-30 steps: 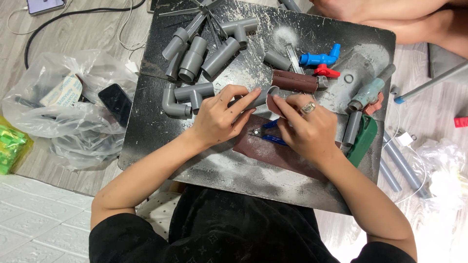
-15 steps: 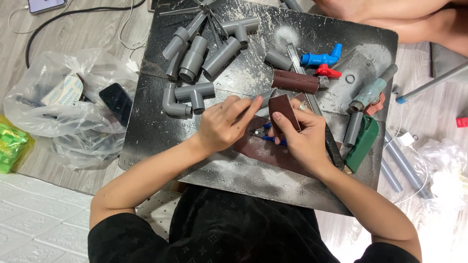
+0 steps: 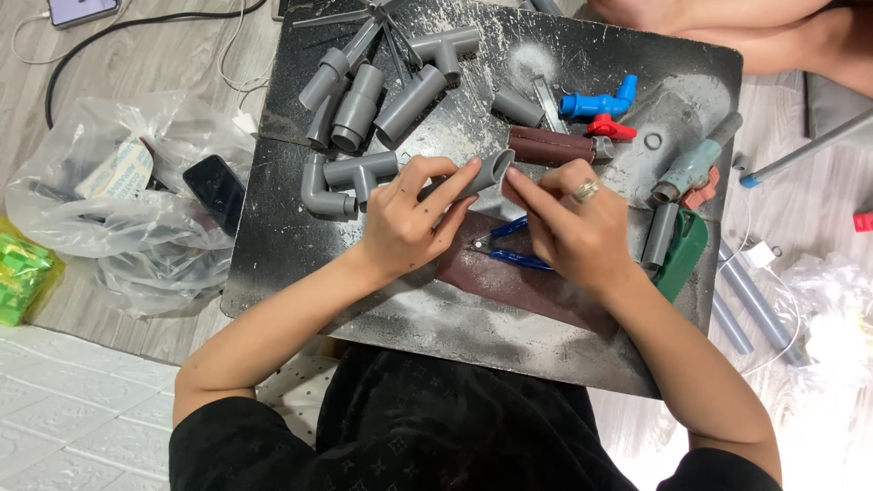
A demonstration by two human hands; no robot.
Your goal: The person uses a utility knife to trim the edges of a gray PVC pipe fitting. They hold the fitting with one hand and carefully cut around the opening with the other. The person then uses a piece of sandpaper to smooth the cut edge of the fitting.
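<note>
On the floor at far left, a clear plastic bag (image 3: 118, 218) lies crumpled beside the dark work board (image 3: 273, 245), with a black phone (image 3: 215, 189) resting on it. Across the board's upper left lie several grey pipe fittings (image 3: 364, 100), and a grey tee fitting (image 3: 350, 175) sits just left of the person's hands. Near the board's middle, the left hand (image 3: 409, 223) is curled around a short grey pipe piece (image 3: 486, 171), thumb and fingers pinching it so its open end tilts up toward the right. Meeting it, the right hand (image 3: 573, 223), wearing a ring, has its fingers bent and its fingertips touching the pipe's end; whether it holds anything else cannot be told. Beneath both hands lie blue-handled pliers (image 3: 509, 245) on a brown sheet (image 3: 527, 286). Farther right sit a brown pipe (image 3: 550, 145), a blue valve (image 3: 596, 102) and a green tool (image 3: 682, 255).
</note>
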